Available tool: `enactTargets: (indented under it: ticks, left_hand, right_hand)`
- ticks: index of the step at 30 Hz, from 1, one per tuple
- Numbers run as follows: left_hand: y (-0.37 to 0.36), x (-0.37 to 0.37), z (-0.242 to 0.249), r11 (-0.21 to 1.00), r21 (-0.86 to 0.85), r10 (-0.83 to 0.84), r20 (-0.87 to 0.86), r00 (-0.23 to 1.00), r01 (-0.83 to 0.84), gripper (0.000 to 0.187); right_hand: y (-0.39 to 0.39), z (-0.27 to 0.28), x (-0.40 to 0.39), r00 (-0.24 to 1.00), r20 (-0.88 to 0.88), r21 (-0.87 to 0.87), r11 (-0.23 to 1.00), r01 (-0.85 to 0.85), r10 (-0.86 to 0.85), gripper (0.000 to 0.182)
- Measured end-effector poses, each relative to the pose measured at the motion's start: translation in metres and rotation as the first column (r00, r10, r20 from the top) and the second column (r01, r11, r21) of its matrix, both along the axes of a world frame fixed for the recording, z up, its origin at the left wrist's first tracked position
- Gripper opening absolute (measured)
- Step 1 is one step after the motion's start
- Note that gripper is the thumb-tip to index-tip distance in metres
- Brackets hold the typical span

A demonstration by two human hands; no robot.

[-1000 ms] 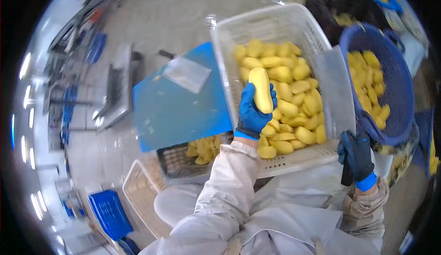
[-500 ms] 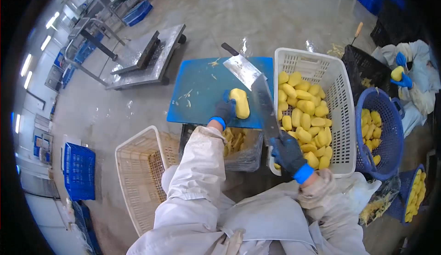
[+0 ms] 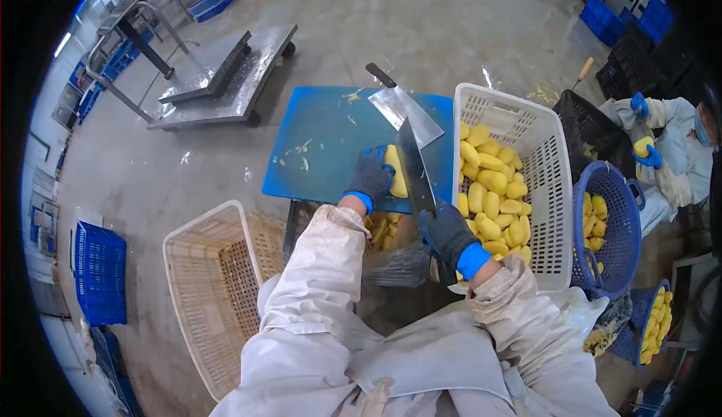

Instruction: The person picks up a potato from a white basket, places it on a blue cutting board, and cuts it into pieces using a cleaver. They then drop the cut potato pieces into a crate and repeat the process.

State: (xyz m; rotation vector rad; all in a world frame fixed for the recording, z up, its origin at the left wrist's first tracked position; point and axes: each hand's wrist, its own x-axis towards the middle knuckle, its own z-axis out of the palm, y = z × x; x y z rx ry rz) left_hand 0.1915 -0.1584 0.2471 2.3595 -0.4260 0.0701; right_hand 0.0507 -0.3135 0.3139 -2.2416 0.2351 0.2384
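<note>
- The left hand (image 3: 370,178) has its grip closed over a peeled potato (image 3: 394,170), pressing it onto the blue cutting board (image 3: 323,146) near the board's near right corner.
- The right hand (image 3: 447,233) has its grip closed round the handle of a cleaver (image 3: 414,165), whose blade stands edge-down against the potato, just beside the left fingers.
- A second cleaver (image 3: 404,109) lies flat at the board's far right (its handle pokes over the far edge).
- The board's left half is open, with only a few scraps.
- The white basket (image 3: 547,169) of potatoes butts against the board's right edge; a dark crate (image 3: 398,255) sits under the near edge.
- No readable writing shows.
</note>
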Motion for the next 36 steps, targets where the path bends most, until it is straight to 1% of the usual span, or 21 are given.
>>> enactTargets:
  ticks: [4, 6, 7, 9, 10, 11, 13, 14, 15, 17, 21, 23, 25, 27, 29, 30, 31, 32, 33, 34, 36]
  left_hand:
    - [0.001, -0.003, 0.020, 0.999, 0.021, -0.035, -0.085, 0.996, 0.036, 0.048]
    - [0.000, -0.005, 0.022, 0.999, 0.029, -0.033, -0.081, 0.996, 0.035, 0.048]
    - [0.001, -0.005, 0.021, 0.999, 0.037, -0.030, -0.073, 0.997, 0.033, 0.047]
    - [0.004, 0.004, 0.006, 1.000, 0.018, -0.023, -0.033, 0.999, 0.024, 0.048]
    - [0.006, 0.000, 0.000, 1.000, -0.005, -0.018, -0.002, 1.000, 0.018, 0.048]
    - [0.006, -0.004, -0.004, 1.000, 0.003, -0.031, -0.005, 1.000, 0.031, 0.048]
    - [0.002, -0.005, -0.002, 0.999, -0.052, -0.015, 0.002, 1.000, 0.015, 0.053]
    - [0.003, -0.008, 0.004, 0.992, -0.128, -0.009, -0.170, 0.985, -0.013, 0.055]
    - [0.005, -0.006, -0.003, 0.992, -0.123, -0.016, -0.159, 0.987, -0.004, 0.055]
    - [0.012, -0.003, -0.029, 1.000, -0.010, 0.020, -0.085, 0.996, -0.021, 0.056]
    - [-0.002, -0.015, -0.021, 0.995, -0.099, 0.015, -0.088, 0.996, -0.023, 0.058]
    - [-0.007, -0.022, -0.010, 0.987, 0.016, 0.160, -0.070, 0.985, -0.159, 0.054]
    - [0.007, -0.024, -0.008, 0.993, -0.013, 0.114, -0.038, 0.993, -0.115, 0.050]
    - [0.022, -0.023, -0.012, 0.996, -0.046, 0.072, -0.006, 0.997, -0.072, 0.046]
    - [0.039, -0.024, -0.039, 0.874, -0.457, 0.022, -0.301, 0.953, -0.164, 0.037]
    - [0.048, -0.016, -0.069, 0.858, -0.501, -0.031, -0.270, 0.962, -0.113, 0.044]
    - [0.048, -0.014, -0.062, 0.862, -0.495, -0.031, -0.268, 0.963, -0.110, 0.044]
    - [0.045, -0.015, -0.049, 0.994, -0.112, -0.025, -0.106, 0.994, 0.013, 0.051]
    - [0.038, -0.016, -0.035, 0.951, 0.302, -0.091, 0.047, 0.995, 0.072, 0.058]
    - [0.020, -0.018, -0.018, 0.949, 0.304, -0.101, 0.047, 0.994, 0.082, 0.058]
    - [-0.029, -0.026, 0.023, 0.963, 0.115, 0.260, -0.166, 0.951, -0.243, 0.076]
  right_hand:
    - [0.007, 0.007, 0.028, 0.997, -0.079, -0.073, 0.997, -0.003, -0.003, 0.035]
    - [0.009, -0.010, 0.051, 0.989, -0.126, -0.183, 0.978, -0.104, 0.082, 0.032]
    - [0.014, -0.016, 0.057, 0.989, -0.127, -0.181, 0.978, -0.105, 0.082, 0.032]
    - [0.026, -0.026, 0.064, 0.990, -0.006, -0.185, 0.973, -0.138, 0.140, 0.036]
    - [0.032, -0.002, 0.059, 0.985, -0.018, -0.242, 0.955, -0.170, 0.171, 0.035]
    - [0.040, -0.009, 0.057, 0.987, -0.019, -0.234, 0.959, -0.158, 0.158, 0.035]
    - [0.053, -0.033, 0.063, 0.999, -0.018, -0.245, 0.969, 0.031, -0.036, 0.038]
    - [0.066, -0.030, 0.063, 0.998, -0.052, -0.357, 0.934, 0.024, -0.046, 0.041]
    - [0.068, -0.026, 0.062, 0.998, -0.041, -0.352, 0.935, 0.036, -0.054, 0.041]
    - [0.072, -0.003, 0.056, 0.983, -0.177, -0.297, 0.950, -0.100, 0.048, 0.037]
    - [0.047, 0.051, 0.037, 0.981, -0.093, -0.224, 0.957, -0.185, 0.168, 0.040]
    - [0.032, 0.087, 0.010, 0.979, -0.008, -0.219, 0.955, -0.200, 0.203, 0.039]
    - [0.011, 0.101, -0.028, 0.959, 0.228, -0.139, 0.981, -0.137, 0.166, 0.035]
    - [-0.020, 0.089, -0.059, 0.937, 0.338, -0.032, 0.996, -0.082, 0.088, 0.031]
    - [-0.055, 0.075, -0.085, 0.974, 0.191, 0.229, 0.970, 0.076, -0.121, 0.027]
    - [-0.071, 0.075, -0.099, 0.976, 0.104, 0.294, 0.944, 0.153, -0.191, 0.024]
    - [-0.087, 0.076, -0.109, 0.967, 0.019, 0.351, 0.907, 0.232, -0.254, 0.022]
    - [-0.106, 0.070, -0.120, 0.962, -0.022, 0.287, 0.920, 0.267, -0.273, 0.025]
    - [-0.124, 0.066, -0.129, 0.953, -0.062, 0.218, 0.928, 0.303, -0.297, 0.028]
    - [-0.137, 0.063, -0.136, 0.950, -0.063, 0.219, 0.924, 0.313, -0.306, 0.028]
    - [-0.156, 0.057, -0.148, 0.887, -0.097, 0.260, 0.849, 0.460, -0.451, 0.025]
